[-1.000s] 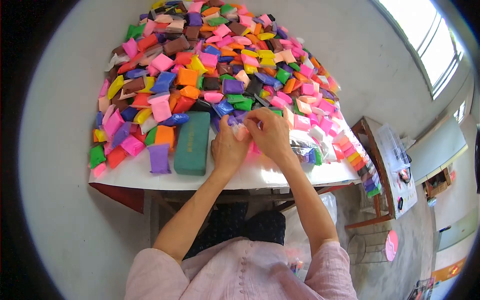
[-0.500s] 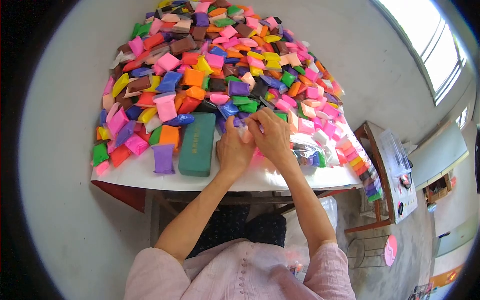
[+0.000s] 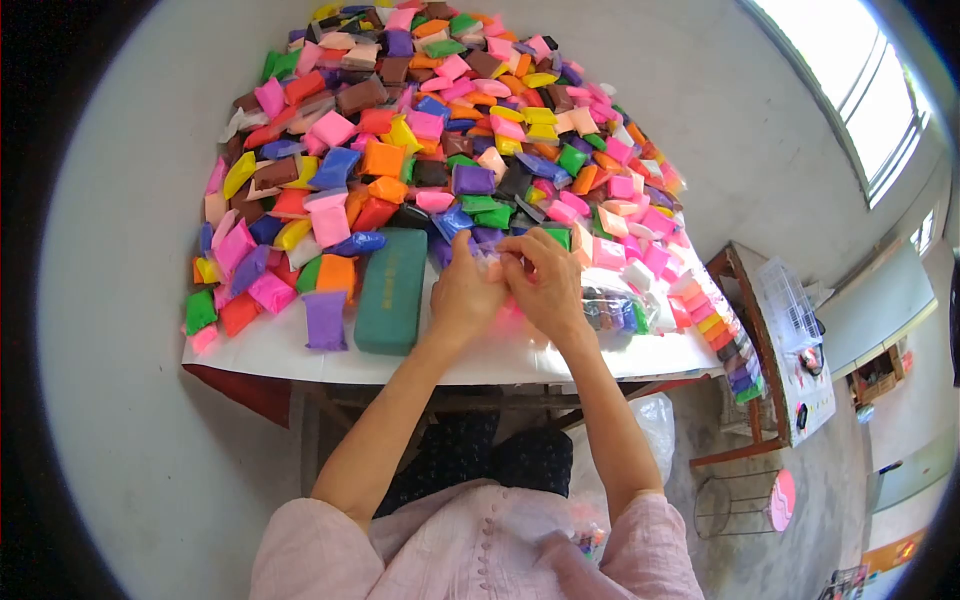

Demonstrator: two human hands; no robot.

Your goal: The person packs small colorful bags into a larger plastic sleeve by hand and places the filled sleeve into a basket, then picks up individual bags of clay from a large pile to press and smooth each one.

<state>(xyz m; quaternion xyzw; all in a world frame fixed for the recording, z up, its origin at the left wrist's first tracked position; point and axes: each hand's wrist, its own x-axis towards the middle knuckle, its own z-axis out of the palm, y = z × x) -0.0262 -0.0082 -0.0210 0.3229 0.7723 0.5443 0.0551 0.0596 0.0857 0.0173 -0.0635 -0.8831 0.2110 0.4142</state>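
My left hand (image 3: 466,300) and my right hand (image 3: 546,290) meet over the front of the table, fingers pinched together. Between them is a clear plastic bag (image 3: 489,262) with something pale pink in it; the fingers hide most of it. Just left of my left hand lies a long green box (image 3: 391,292) with faint gold lettering. Beyond both hands spreads a large heap of small soft coloured packets (image 3: 383,158). A clear bag of several coloured packets (image 3: 618,312) lies right of my right hand.
White sheeting covers the table (image 3: 450,371). A purple packet (image 3: 325,320) lies near its front edge. At the right corner, a row of coloured packets (image 3: 722,338) hangs over the edge. Farther right stand a side table (image 3: 752,330) with a clear plastic basket (image 3: 788,305) and a wire stool (image 3: 740,502).
Both hands stay together on the clear bag. The right fingers have shifted slightly and bent more at the bag's top. The view has moved very slightly.
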